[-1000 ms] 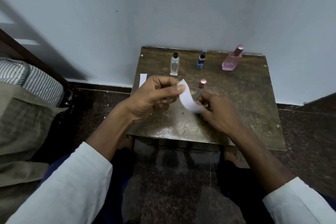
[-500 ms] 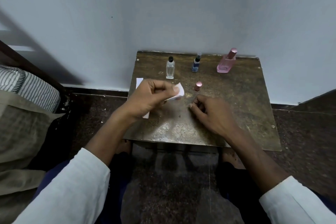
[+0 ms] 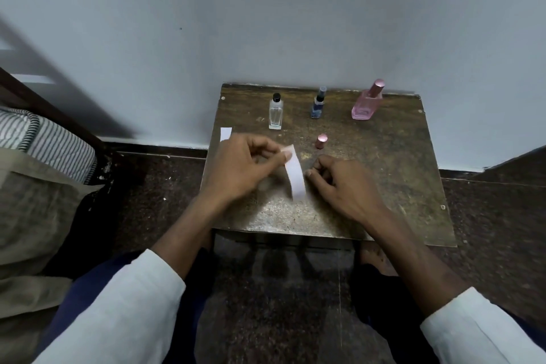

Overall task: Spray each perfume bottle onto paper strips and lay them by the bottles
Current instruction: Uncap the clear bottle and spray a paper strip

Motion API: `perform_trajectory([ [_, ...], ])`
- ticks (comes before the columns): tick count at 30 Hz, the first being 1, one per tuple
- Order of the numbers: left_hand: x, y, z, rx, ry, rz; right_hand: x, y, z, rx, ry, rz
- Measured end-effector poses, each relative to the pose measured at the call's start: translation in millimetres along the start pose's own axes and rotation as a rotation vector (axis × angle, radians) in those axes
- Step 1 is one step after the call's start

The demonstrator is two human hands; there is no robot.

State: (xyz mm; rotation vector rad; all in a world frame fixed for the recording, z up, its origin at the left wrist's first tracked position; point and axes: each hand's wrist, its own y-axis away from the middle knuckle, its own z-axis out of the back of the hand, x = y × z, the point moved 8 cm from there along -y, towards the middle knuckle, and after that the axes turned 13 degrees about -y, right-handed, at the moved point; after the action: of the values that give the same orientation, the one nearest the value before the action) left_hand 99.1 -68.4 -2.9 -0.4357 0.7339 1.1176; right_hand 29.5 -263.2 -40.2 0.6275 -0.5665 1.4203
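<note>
Left hand [image 3: 239,168] is pinching the top of a strip [image 3: 295,176], which is hanging over the surface [image 3: 384,186] centre. Right hand [image 3: 342,180] is lying loosely curled at the strip's 3 o'clock, holding nothing visible. Bottles standing at 12 o'clock: clear [image 3: 275,112], blue [image 3: 318,103], pink [image 3: 367,102]. Loose cap [image 3: 321,141] nearby. Step appears to be strip prep; next probably calls for the right hand lifting a bottle to spray.

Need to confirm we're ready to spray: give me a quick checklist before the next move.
1. Paper strip pinched in left hand: ok.
2. Right hand free to take a bottle: ok, it looks empty.
3. Clear bottle, blue bottle, pink bottle upright on table: ok.
4. Nozzles exposed: cannot tell; a loose pink cap stands alone.
5. Spare strip at table's left edge: ok.
</note>
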Motion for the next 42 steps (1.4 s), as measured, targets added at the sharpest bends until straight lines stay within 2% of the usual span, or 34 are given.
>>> perform_trajectory([
  [2,-2.8,2.0,5.7,-0.058,0.013,-0.019,-0.2,0.2,-0.2,0.007,-0.016,-0.001],
  [6,-3.9,1.8,-1.1,0.054,-0.006,-0.042,-0.5,0.5,-1.4,0.007,0.004,-0.004],
  [10,-2.6,0.8,-6.9,0.096,-0.005,-0.004,0.4,0.6,-0.8,0.013,0.011,-0.023],
  [15,-3.3,1.4,-9.1,0.127,0.019,-0.012,-3.2,-0.4,-3.3,0.076,-0.493,-0.195],
  [19,-8.9,2.0,-8.0,0.111,-0.035,-0.083,23.5,5.1,-6.7,0.178,-0.609,-0.103],
  [22,-5.3,-0.2,-3.5,0.063,-0.068,-0.091,30.4,6.0,-16.5,0.251,-0.579,-0.004],
  [27,6.9,-4.7,14.1,-0.094,-0.037,-0.036,23.1,3.1,-19.5,0.272,-0.634,-0.020],
  [32,11.2,-5.2,22.0,-0.158,-0.018,0.017,22.9,3.8,-26.7,0.322,-0.653,-0.002],
  [42,8.9,-3.9,9.4,0.012,0.229,0.091,26.8,7.3,-24.6,0.354,-0.681,-0.027],
])
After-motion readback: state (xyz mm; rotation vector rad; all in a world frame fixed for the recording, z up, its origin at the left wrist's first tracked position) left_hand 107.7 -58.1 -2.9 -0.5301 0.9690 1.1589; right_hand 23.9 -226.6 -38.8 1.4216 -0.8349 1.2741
